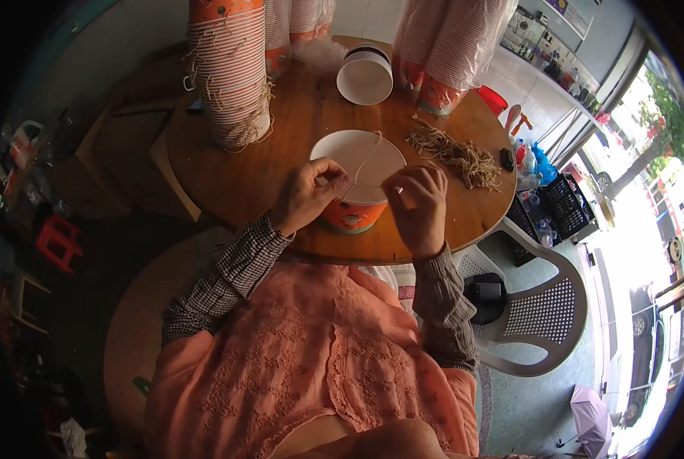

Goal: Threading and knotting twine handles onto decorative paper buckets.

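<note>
A white paper bucket (357, 153) with an orange printed outside stands at the near edge of the round wooden table, its mouth facing up. A thin pale string (366, 159) lies over its far rim and runs across the mouth to my fingers. My left hand (311, 193) pinches the string at the bucket's near left rim. On the near right side, my right hand (420, 203) is closed in a pinch, with a fine strand seeming to reach its fingertips. A loose heap of similar strings (460, 157) lies right of the bucket.
A tall stack of paper buckets (231, 76), hung with strings, stands on the table's left (197, 164). Plastic-wrapped stacks (464, 53) stand at the back, near a tipped white bucket (365, 80). A grey plastic chair (545, 314) and black crates (560, 210) are at right.
</note>
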Tool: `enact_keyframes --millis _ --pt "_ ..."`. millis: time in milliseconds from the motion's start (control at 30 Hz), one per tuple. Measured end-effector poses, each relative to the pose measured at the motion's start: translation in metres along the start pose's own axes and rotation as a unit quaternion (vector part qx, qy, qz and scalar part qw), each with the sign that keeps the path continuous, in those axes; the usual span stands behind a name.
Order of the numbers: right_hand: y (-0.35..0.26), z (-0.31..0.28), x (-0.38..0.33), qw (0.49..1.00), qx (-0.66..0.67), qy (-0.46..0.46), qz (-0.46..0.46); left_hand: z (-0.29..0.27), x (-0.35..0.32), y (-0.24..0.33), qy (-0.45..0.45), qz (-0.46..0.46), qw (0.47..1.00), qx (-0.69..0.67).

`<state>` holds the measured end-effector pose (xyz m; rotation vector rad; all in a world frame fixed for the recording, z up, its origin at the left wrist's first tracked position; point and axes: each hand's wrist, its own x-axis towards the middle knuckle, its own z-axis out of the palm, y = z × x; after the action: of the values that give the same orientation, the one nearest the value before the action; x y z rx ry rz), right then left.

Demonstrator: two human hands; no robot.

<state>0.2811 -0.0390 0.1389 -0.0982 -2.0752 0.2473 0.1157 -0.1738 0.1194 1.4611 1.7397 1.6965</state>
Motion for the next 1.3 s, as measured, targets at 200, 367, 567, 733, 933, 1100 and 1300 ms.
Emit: enact_keyframes --millis 200,367,567,733,933,1100,1300 --pt "-0.016 0.019 0.017 0.970 0.214 -0.055 0.101 0.001 -0.001 0.015 -0.022 -0.050 0.990 -0.129" --pt "-0.005 0.030 0.018 0.968 0.222 -0.046 0.106 -0.002 0.001 0.015 -0.039 -0.052 0.985 -0.158" --pt "-0.005 0.035 0.011 0.968 0.214 -0.034 0.125 -0.001 -0.003 0.016 -0.048 -0.064 0.992 -0.094" --pt "-0.008 0.032 0.008 0.878 0.383 -0.083 0.275 0.000 -0.003 0.011 -0.014 -0.055 0.984 -0.167" --pt "-0.011 0.031 0.007 0.872 0.408 -0.104 0.250 0.004 -0.007 0.006 0.016 -0.030 0.984 -0.172" --pt "-0.011 0.032 0.007 0.897 0.373 -0.088 0.218 0.005 -0.006 -0.004 0.026 -0.007 0.987 -0.156" --pt "-0.016 0.037 0.000 0.941 0.311 -0.024 0.134 0.003 -0.003 -0.002 0.059 0.012 0.993 -0.103"
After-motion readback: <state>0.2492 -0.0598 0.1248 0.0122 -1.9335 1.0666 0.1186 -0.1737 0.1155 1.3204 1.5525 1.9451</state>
